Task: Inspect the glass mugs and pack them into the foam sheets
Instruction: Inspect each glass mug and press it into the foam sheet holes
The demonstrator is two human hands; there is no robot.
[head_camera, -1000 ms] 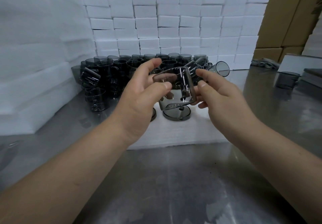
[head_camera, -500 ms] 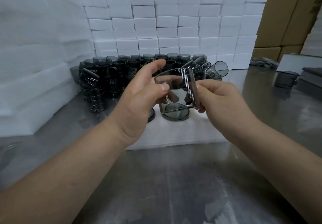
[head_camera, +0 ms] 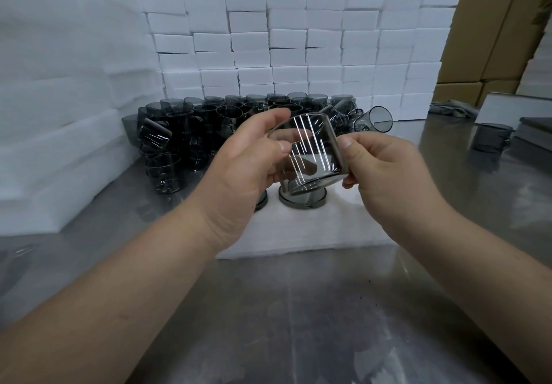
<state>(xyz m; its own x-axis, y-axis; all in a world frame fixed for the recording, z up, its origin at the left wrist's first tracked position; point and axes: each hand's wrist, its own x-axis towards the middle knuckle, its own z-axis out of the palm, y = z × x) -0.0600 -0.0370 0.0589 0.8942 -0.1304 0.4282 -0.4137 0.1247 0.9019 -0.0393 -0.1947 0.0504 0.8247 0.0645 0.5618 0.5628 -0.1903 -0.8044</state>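
two hands share one glass mug (head_camera: 310, 150), held in the air just above the foam sheet (head_camera: 313, 231) that lies on the steel table (head_camera: 298, 309). the left hand (head_camera: 248, 174) pinches it from 9 o'clock, thumb on the near wall and forefinger curled over the top edge. the right hand (head_camera: 385, 171) pinches it from 3 o'clock, thumb high on the wall and the other fingers curled round the lower end.

a second ago the mug leaned with one open end turned towards the camera and the right fingers lay nearly straight against it. now its side wall faces the camera, bright streaks of light running down the glass, and the right fingers are curled in. the hands sit in much the same place, so the mug seems to have been rolled between them, not carried.

that reads as inspection in progress — the wall is being checked against the light, and packing of this piece has not begun. at 6 o'clock of the held mug, two mugs (head_camera: 301, 201) already stand on the sheet, one half hidden behind the left hand. the heap of mugs (head_camera: 209, 126) waits at 11 o'clock, in front of the stacked foam blocks (head_camera: 298, 40). the held mug's handle is not plain to see.
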